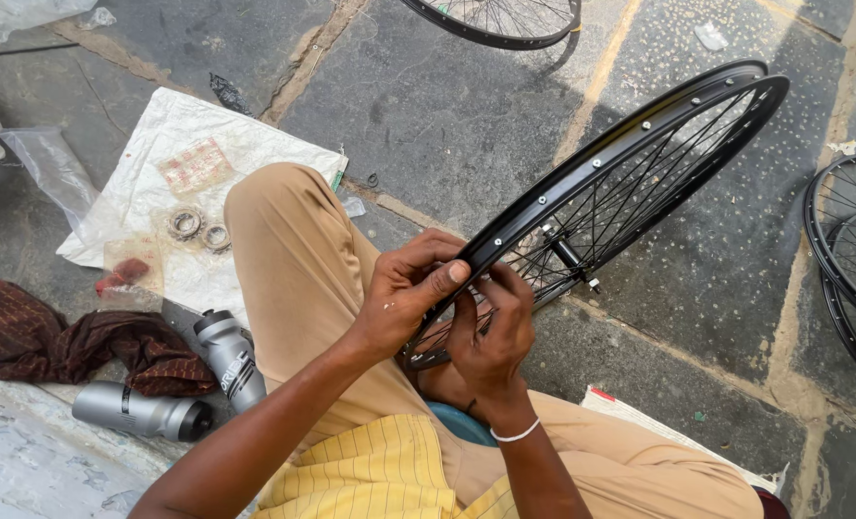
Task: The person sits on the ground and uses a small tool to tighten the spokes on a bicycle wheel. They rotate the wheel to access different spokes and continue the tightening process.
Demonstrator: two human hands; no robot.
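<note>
A black spoked bicycle wheel [639,154] stands tilted between my knees, its near edge by my hands and its hub [567,255] just beyond my fingers. My left hand [404,293] grips the near part of the rim, thumb pressed along its outer face. My right hand [493,332] reaches in from below, fingers pinched among the spokes right beside the rim. What the fingertips hold is hidden. A white band circles my right wrist.
White sheet [187,154] at left carries metal rings [186,224] and small parts. Two grey bottles [231,356] and a dark red cloth [72,341] lie beside my left leg. More black wheels [855,259] lie at the right edge and the top [505,24]. Stone paving underneath.
</note>
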